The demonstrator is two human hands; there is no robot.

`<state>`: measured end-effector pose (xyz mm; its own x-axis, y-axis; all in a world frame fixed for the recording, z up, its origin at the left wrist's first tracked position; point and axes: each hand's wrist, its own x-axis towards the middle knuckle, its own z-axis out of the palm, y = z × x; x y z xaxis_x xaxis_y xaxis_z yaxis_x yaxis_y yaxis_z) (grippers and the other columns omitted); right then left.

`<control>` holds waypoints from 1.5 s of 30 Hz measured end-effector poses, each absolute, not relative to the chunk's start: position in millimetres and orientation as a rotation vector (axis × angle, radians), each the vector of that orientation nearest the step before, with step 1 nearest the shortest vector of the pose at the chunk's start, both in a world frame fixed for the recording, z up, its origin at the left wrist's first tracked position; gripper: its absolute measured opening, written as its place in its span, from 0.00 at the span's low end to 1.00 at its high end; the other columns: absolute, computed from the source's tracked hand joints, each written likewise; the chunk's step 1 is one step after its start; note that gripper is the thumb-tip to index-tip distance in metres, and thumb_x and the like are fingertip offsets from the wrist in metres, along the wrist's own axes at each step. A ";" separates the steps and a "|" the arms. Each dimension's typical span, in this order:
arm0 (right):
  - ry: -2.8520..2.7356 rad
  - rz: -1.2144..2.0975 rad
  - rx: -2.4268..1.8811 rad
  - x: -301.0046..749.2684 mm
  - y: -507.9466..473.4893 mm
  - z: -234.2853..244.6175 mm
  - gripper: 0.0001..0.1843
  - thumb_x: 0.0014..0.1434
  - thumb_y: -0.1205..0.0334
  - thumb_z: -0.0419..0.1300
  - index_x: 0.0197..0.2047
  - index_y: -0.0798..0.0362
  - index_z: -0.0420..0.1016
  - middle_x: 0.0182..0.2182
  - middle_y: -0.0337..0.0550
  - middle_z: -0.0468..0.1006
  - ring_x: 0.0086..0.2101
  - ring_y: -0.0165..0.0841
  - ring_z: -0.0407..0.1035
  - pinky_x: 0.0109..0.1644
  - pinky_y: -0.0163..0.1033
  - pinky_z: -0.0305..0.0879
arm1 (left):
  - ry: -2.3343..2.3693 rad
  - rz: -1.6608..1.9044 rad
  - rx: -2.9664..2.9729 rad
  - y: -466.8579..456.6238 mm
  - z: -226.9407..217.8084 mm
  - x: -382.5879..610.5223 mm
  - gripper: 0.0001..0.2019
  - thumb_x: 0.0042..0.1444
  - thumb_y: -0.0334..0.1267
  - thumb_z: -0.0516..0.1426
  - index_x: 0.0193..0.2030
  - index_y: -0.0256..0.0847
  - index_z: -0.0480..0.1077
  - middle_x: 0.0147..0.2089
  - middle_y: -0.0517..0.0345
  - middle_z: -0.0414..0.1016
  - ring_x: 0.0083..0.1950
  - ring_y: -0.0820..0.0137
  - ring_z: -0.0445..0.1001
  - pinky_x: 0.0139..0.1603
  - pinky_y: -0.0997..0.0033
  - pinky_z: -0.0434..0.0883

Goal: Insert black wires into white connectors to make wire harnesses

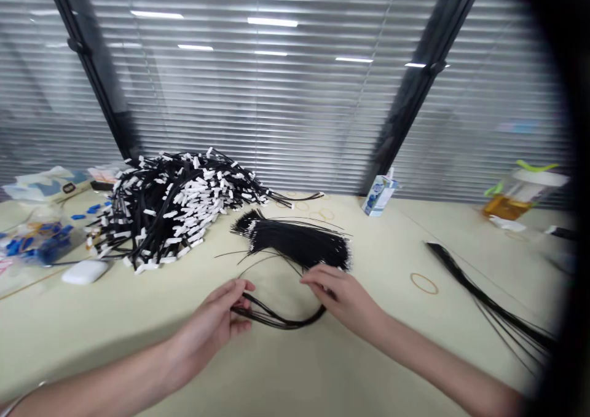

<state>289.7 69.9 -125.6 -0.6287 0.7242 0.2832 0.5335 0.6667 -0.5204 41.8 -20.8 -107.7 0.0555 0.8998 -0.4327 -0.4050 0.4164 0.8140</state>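
Fingers (236,289), L hand (216,312), pinching blk wires (283,325) — bowed to R hand (343,291), curled round them.

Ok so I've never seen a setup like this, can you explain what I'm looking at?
There's no machine here, just a person working bare-handed. The single picture comes from a camera worn on their head, looking forward and down. The left hand holds a curved bunch of black wires that runs across to the right hand; how that hand grips it is partly hidden. On the pale table lie a bundle of thin black wires and, to its left, a big heap of black cables with white connectors. A blue-and-white carton stands right of the bundle.
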 end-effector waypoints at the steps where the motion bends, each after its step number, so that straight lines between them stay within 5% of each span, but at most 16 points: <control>1: -2.449 0.491 -0.934 277.8 79.4 -121.7 0.16 0.64 0.61 0.45 0.46 0.49 0.72 0.45 0.41 0.71 0.45 0.24 0.66 0.51 0.33 0.61 | 1.078 1.066 0.554 -24.5 -106.1 41.8 0.12 0.57 0.45 0.57 0.42 0.38 0.69 0.33 0.58 0.64 0.37 0.75 0.66 0.39 0.75 0.67; 8: -2.753 0.326 -0.499 187.3 117.5 -117.0 0.20 0.65 0.59 0.43 0.51 0.58 0.70 0.48 0.44 0.69 0.52 0.30 0.62 0.60 0.45 0.57 | 0.841 1.044 0.622 -44.1 -102.8 32.6 0.12 0.59 0.39 0.55 0.46 0.35 0.72 0.43 0.47 0.71 0.48 0.67 0.68 0.44 0.71 0.66; 16: -2.835 0.313 -0.356 141.1 112.4 -124.4 0.14 0.63 0.59 0.50 0.37 0.62 0.70 0.36 0.42 0.70 0.45 0.27 0.63 0.56 0.41 0.59 | 0.770 1.030 0.715 -48.2 -117.0 29.4 0.11 0.55 0.39 0.61 0.44 0.40 0.70 0.33 0.56 0.71 0.35 0.76 0.68 0.36 0.76 0.60; 23: -2.438 0.476 -0.736 160.2 82.9 -73.0 0.15 0.66 0.58 0.41 0.41 0.59 0.63 0.30 0.38 0.68 0.28 0.18 0.57 0.36 0.25 0.55 | 0.946 1.030 0.756 -49.7 -111.8 28.3 0.09 0.55 0.36 0.61 0.43 0.41 0.70 0.42 0.54 0.73 0.48 0.71 0.68 0.47 0.73 0.63; 29: -2.297 0.626 -0.681 198.7 15.5 -52.6 0.06 0.61 0.64 0.52 0.35 0.53 0.69 0.27 0.30 0.70 0.26 0.13 0.60 0.30 0.21 0.52 | 0.999 1.031 0.639 -53.2 -114.2 29.2 0.11 0.50 0.35 0.64 0.42 0.43 0.74 0.43 0.56 0.70 0.45 0.71 0.69 0.49 0.70 0.67; 34: -2.518 0.381 -0.640 217.7 -10.2 -67.2 0.05 0.59 0.67 0.54 0.39 0.51 0.69 0.33 0.30 0.73 0.33 0.18 0.66 0.37 0.26 0.58 | 1.046 0.985 0.534 -55.3 -107.5 28.4 0.11 0.48 0.34 0.65 0.39 0.44 0.75 0.40 0.59 0.72 0.40 0.75 0.70 0.42 0.78 0.69; 45: -2.615 0.298 -0.617 230.4 -11.2 -70.9 0.06 0.53 0.70 0.58 0.36 0.52 0.68 0.28 0.31 0.68 0.26 0.21 0.55 0.28 0.31 0.47 | 0.907 0.976 0.522 -59.8 -106.2 26.7 0.08 0.48 0.30 0.65 0.36 0.44 0.76 0.30 0.62 0.74 0.27 0.82 0.70 0.27 0.86 0.65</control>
